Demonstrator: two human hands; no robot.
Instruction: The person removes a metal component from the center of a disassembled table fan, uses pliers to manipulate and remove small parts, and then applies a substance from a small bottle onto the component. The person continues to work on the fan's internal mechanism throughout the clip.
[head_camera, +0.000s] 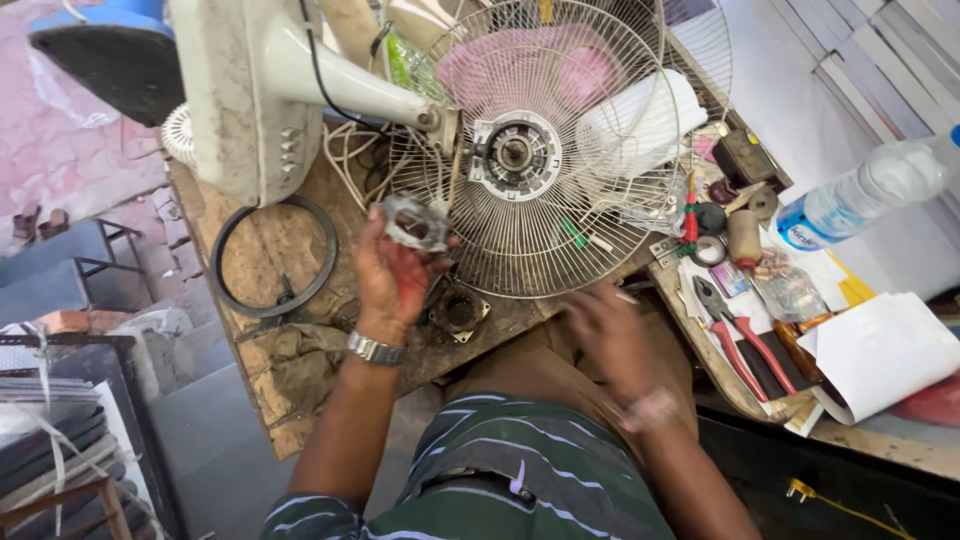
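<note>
The left hand (393, 275) is raised over the wooden workbench (270, 250) and grasps a grey metal motor part (414, 222) between fingers and thumb. The part sits at the near left edge of the wire fan guard (560, 150), touching or just in front of it; I cannot tell which. It is roughly ring-shaped and its open face is turned towards the camera; no clear long axis shows.

The right hand (608, 335) is blurred, low at the near rim of the guard, over the lap. Whether it grips anything cannot be told.

The guard lies tilted, facing up, with the bare motor hub (516, 154) at its centre. The white fan stand (250, 90) lies to the left of it. A black ring (228, 262) rests flat on the bench at left. A square metal bracket (458, 311) lies just right of the left wrist.

To the right, red-handled pliers (738, 340) lie on a cluttered board, their jaws pointing far-left. A clear plastic bottle (870, 190) lies on its side at far right, cap pointing right; its contents cannot be made out.
</note>
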